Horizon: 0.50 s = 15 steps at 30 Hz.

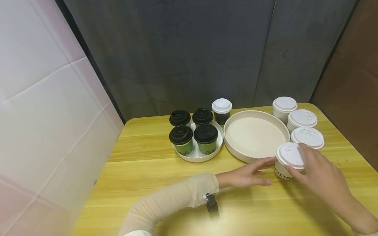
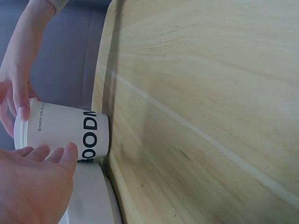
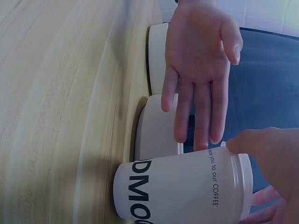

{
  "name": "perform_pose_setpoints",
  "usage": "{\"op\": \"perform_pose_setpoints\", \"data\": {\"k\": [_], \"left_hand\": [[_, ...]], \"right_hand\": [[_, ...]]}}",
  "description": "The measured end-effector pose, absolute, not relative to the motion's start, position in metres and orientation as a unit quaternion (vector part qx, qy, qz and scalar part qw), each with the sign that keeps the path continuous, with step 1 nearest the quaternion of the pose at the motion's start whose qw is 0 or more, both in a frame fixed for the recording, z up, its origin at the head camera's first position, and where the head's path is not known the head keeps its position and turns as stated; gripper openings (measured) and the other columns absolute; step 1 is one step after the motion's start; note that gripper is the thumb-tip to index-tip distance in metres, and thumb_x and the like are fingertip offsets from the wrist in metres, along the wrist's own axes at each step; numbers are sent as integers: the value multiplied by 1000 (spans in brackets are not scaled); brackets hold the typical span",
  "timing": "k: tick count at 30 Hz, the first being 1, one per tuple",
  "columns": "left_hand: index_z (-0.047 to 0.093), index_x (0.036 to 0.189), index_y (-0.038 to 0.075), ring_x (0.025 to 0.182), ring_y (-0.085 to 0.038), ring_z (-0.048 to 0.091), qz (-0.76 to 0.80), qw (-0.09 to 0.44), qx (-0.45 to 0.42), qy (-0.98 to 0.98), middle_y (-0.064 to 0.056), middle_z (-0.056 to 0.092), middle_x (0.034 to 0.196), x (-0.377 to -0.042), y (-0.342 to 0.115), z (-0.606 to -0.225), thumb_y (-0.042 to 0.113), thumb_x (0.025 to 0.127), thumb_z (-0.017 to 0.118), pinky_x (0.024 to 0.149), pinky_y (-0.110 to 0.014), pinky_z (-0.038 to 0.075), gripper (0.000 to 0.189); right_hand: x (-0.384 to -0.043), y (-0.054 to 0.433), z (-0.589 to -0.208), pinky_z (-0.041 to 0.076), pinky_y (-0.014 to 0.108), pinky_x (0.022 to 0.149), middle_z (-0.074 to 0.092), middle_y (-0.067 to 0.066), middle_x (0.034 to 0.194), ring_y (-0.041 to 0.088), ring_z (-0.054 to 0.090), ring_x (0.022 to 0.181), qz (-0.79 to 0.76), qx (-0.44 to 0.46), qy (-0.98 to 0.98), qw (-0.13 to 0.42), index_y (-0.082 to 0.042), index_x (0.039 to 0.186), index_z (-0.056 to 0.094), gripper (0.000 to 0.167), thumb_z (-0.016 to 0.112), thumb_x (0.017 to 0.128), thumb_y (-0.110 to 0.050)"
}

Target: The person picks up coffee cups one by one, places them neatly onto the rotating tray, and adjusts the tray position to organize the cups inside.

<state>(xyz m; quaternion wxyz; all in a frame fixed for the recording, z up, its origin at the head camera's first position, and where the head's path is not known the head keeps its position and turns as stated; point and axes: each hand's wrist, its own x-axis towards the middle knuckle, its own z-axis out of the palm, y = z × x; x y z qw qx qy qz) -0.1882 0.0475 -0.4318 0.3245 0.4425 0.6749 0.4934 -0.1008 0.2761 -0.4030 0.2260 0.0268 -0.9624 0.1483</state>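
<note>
A white paper cup with a white lid (image 1: 291, 156) and dark lettering stands upright at the near right of the large cream tray (image 1: 251, 159). My right hand (image 1: 325, 177) grips it by the lid, thumb on the near side and fingers round the far side. The right wrist view shows the thumb at the rim of the cup (image 3: 182, 186). My left hand (image 1: 248, 173) reaches in from the left, fingers extended and palm toward the cup. Its fingertips come close to the cup wall (image 2: 56, 123); whether they touch is unclear.
Several green cups with black lids (image 1: 205, 133) stand on a smaller white plate (image 1: 198, 159). A dark cup with a white lid (image 1: 222, 109) stands behind, between plate and tray. Three more white-lidded cups (image 1: 302, 118) line the tray's right side. A dark partition (image 1: 189, 55) backs the table.
</note>
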Motion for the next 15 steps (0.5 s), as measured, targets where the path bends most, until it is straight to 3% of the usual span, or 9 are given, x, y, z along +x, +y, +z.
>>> {"op": "perform_pose_setpoints", "data": {"k": [10, 15], "left_hand": [[17, 159, 19, 151, -7, 27, 490, 299, 471, 670, 1, 22, 166, -188, 45, -415, 9, 97, 59, 119, -23, 33, 75], [14, 159, 20, 151, -11, 29, 476, 263, 499, 675, -3, 19, 165, -188, 44, -403, 8, 96, 61, 118, -22, 35, 79]], "right_hand": [[-96, 276, -382, 44, 59, 52, 65, 33, 105, 50, 63, 80, 151, 28, -955, 253, 1, 131, 51, 78, 84, 70, -36], [-96, 273, -361, 42, 54, 47, 65, 32, 108, 48, 63, 78, 148, 34, -953, 263, -3, 131, 53, 77, 84, 68, -35]]}}
